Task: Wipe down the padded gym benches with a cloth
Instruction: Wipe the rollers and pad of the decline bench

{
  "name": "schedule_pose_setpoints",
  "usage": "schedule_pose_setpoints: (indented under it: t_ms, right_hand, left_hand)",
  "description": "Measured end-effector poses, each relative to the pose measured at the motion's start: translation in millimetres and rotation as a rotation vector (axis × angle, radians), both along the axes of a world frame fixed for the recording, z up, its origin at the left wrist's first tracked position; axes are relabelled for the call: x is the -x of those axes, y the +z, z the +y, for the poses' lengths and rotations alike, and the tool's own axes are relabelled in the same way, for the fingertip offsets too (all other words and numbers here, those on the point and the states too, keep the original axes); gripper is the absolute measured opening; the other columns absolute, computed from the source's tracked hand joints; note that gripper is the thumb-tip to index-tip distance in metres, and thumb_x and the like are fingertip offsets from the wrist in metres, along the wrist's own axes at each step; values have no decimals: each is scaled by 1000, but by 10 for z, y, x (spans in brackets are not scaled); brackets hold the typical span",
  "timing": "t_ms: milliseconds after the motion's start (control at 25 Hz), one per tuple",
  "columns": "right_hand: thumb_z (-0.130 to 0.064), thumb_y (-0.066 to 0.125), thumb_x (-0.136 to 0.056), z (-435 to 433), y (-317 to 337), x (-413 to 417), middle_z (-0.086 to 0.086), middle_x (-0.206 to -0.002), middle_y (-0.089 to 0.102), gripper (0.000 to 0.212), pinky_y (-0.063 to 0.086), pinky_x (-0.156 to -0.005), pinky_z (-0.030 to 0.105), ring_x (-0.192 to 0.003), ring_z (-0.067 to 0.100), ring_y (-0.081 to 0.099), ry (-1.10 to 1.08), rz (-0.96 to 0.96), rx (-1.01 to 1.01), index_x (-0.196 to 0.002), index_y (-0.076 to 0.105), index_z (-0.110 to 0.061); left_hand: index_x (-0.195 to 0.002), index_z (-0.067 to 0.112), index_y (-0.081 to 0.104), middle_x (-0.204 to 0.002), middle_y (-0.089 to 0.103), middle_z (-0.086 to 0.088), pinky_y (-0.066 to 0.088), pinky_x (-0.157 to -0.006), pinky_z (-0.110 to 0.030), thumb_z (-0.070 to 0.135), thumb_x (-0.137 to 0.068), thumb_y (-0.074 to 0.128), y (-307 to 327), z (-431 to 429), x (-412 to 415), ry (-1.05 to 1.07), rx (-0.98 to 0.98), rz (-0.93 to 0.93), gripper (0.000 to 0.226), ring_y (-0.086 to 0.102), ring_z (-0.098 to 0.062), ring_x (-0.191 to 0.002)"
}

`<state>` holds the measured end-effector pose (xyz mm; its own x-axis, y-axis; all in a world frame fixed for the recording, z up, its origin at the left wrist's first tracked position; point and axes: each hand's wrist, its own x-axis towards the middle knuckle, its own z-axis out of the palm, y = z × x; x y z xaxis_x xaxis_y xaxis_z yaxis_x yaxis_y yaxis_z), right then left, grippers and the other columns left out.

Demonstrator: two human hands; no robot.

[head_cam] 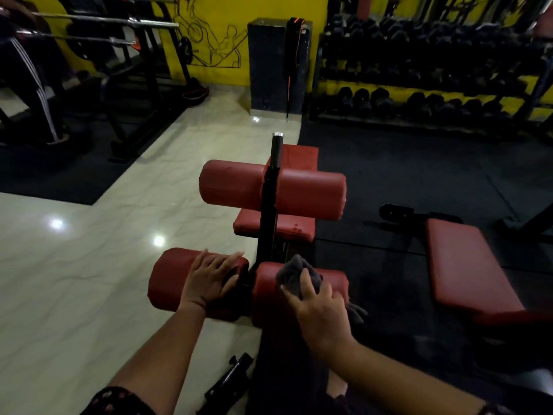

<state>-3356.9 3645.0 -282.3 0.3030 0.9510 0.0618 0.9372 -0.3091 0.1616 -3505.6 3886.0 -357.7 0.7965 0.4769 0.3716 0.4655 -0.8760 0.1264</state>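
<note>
Lower centre: right hand [320, 313] grips the grey cloth [294, 275], bunched on the right roller pad [264, 292]. Left hand [209, 280] lies flat, fingers straight, on the left roller pad [167, 277]. Mid-frame, the upper roller [239, 184] crosses the red bench seat [281, 229]. Upper right, dumbbell rack [419, 55].

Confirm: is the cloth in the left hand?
No, the right hand grips the grey cloth; the left hand lies flat on the near left roller pad.

A yellow wall [239, 7] with black line drawings backs the room. The glossy pale tiled floor [74, 280] (light spots glint on it) meets dark rubber mats [404, 175], and a dumbbell rack [419, 70] lines the right.
</note>
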Motion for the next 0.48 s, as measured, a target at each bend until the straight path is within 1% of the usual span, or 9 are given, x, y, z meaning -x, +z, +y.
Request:
schedule_pose_setpoints:
  t_ms: [80,120,200,240,280,320,400,480]
  right_hand:
    - [-21,64,-66,-250,-174,-9,18,-130,53,57,47,-48,40,-72,40,56,78,-50,13,-122,66,-35]
    - [-26,63,-67,-375,-244,0,16,-135,48,58,48,-49,40,-77,39,54,131,-74,46,-123,64,-36]
    - [-34,59,-67,-625,-450,14,16,-148,38,53,49,-51,39,-87,37,50,243,-132,110,-119,65,-39]
    - [-36,55,-69,-718,-513,7,17,-151,32,48,49,-50,38,-89,36,48,256,-125,110,-115,66,-42]
    - [-38,51,-70,-771,-529,-24,15,-150,33,47,49,-49,38,-89,34,47,241,-72,74,-114,64,-44]
    - [-38,50,-70,-777,-511,-71,11,-145,38,49,50,-49,39,-89,33,47,222,-10,-3,-118,60,-47]
    - [-37,60,-71,-661,-344,-159,7,-136,47,55,50,-54,41,-89,34,51,112,86,-148,-125,55,-48]
    - [-33,68,-73,-378,-64,-267,6,-134,50,54,50,-60,42,-89,32,54,-86,120,-230,-124,57,-49]
  left_hand:
    - [-134,29,44,-95,71,-1,28,-103,-43,50,-84,41,93,-30,-144,-13,5,3,55,68,-27,-87]
    - [-134,28,45,-97,70,-1,29,-103,-43,50,-83,42,117,-65,-231,-70,-8,12,55,66,-26,-89]
    - [-135,28,48,-112,67,0,33,-103,-43,49,-85,42,117,-165,-382,-244,-25,38,54,60,-22,-104]
    - [-135,29,48,-119,65,0,35,-103,-43,48,-86,42,91,-201,-416,-306,-28,51,53,58,-21,-109]
    - [-135,29,49,-122,65,1,38,-103,-42,47,-88,41,64,-213,-425,-335,-37,49,52,61,-20,-110]
    - [-135,28,48,-122,66,0,43,-101,-39,48,-90,39,51,-197,-421,-340,-39,47,50,64,-20,-106]
    - [-134,26,47,-119,68,-2,53,-90,-37,51,-95,35,36,-170,-416,-344,-53,44,48,69,-22,-96]
    - [-134,25,50,-119,68,-3,56,-79,-34,50,-93,40,48,-181,-405,-357,-59,48,49,70,-23,-91]
